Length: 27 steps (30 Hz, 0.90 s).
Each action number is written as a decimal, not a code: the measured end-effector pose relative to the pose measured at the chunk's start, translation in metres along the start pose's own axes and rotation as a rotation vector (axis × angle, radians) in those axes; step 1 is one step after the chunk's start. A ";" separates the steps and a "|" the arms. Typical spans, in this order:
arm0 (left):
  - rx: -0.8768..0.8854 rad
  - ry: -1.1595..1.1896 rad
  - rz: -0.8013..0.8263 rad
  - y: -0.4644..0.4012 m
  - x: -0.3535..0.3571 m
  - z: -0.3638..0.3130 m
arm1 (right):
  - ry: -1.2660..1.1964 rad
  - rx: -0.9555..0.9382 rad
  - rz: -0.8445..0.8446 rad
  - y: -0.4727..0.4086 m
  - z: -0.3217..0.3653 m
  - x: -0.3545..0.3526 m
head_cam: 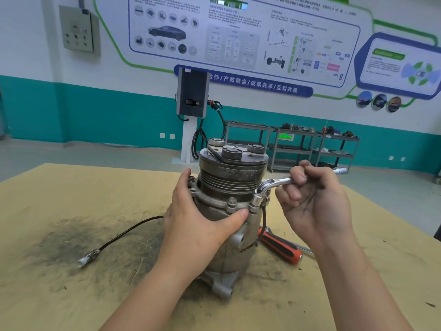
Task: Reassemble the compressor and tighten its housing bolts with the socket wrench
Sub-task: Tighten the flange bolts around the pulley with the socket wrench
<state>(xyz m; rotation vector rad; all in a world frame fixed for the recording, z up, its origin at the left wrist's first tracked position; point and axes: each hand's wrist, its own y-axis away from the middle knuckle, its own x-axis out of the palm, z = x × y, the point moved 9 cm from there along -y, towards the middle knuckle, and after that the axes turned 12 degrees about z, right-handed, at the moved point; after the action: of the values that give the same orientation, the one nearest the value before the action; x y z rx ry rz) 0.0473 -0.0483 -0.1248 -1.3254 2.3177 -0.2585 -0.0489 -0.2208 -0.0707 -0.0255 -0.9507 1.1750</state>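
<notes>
The compressor stands upright on its mounting lug at the centre of the tan surface, its grooved pulley and clutch plate on top. A black wire leaves its body toward 9 o'clock and ends in a small white connector lying on a dark, grimy patch of the surface.

The left hand wraps the housing from the 9 o'clock side: the thumb lies across the front just under the flange, and the fingers reach up to the flange edge beside a bolt head. A housing bolt shows on the front of the flange, just above the thumb tip.

The L-shaped socket wrench sits with its socket end down on a bolt at the 3 o'clock side of the flange; its chrome handle runs out toward 3 o'clock. The right hand is clenched round that handle, fingers curled over it, with the handle's far tip sticking out past the knuckles.

A screwdriver with an orange-and-black handle lies on the surface at 4 o'clock from the compressor, near its base, partly behind the right wrist.

Beyond the surface, at 12 o'clock, a charging post with a cable stands against a teal-and-white wall, and metal shelving carts stand toward 1 o'clock.
</notes>
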 end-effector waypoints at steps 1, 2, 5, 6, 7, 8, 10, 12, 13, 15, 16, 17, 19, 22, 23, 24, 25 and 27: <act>-0.002 -0.014 -0.007 0.000 0.000 0.000 | -0.015 0.024 0.009 -0.001 -0.002 0.000; -0.005 -0.026 -0.011 0.000 -0.001 0.001 | -0.020 0.040 0.017 -0.002 -0.003 0.000; -0.015 -0.037 -0.007 0.001 -0.001 0.001 | 0.025 0.030 0.022 -0.006 -0.002 0.000; -0.017 -0.039 -0.005 0.001 -0.001 0.001 | 0.055 0.005 0.015 -0.006 0.000 0.001; -0.020 -0.043 -0.002 0.001 0.000 0.001 | 0.089 -0.027 0.004 -0.006 0.002 0.002; -0.025 -0.048 0.001 0.001 0.000 0.001 | 0.125 -0.069 -0.011 -0.005 0.005 0.003; -0.031 -0.054 0.008 0.000 0.000 0.002 | 0.204 -0.195 -0.048 0.003 0.014 0.007; -0.031 -0.047 0.009 0.000 -0.001 0.002 | 0.320 -0.403 -0.072 0.020 0.027 0.016; -0.030 -0.041 0.007 0.000 0.000 0.002 | 0.413 -0.533 -0.069 0.032 0.034 0.025; -0.031 -0.030 -0.004 -0.001 0.000 0.002 | 0.673 -0.779 0.008 0.058 0.034 0.056; -0.032 -0.018 -0.009 -0.001 0.001 0.002 | 0.812 -0.854 0.074 0.069 0.025 0.074; -0.031 0.007 -0.009 -0.002 0.001 0.002 | 0.951 -0.882 0.135 0.076 0.012 0.090; -0.022 0.085 0.012 -0.003 0.003 0.003 | 1.223 -0.880 0.181 0.080 -0.008 0.109; -0.015 0.109 0.013 -0.003 0.003 0.003 | 1.350 -0.866 0.226 0.075 -0.003 0.112; -0.022 0.074 -0.006 -0.002 0.001 0.003 | 1.258 -0.849 0.237 0.072 0.006 0.108; -0.027 0.034 -0.023 -0.001 0.000 0.003 | 1.129 -0.827 0.226 0.068 0.018 0.101; -0.032 0.005 -0.033 -0.001 -0.001 0.004 | 1.000 -0.807 0.187 0.064 0.029 0.092; -0.043 -0.015 -0.035 0.000 -0.001 0.004 | 0.760 -0.708 0.075 0.051 0.046 0.068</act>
<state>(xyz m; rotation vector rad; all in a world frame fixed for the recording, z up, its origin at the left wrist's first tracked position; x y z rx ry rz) 0.0499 -0.0474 -0.1284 -1.3846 2.3015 -0.2102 -0.1133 -0.1651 -0.0246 -1.0103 -0.6301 0.7357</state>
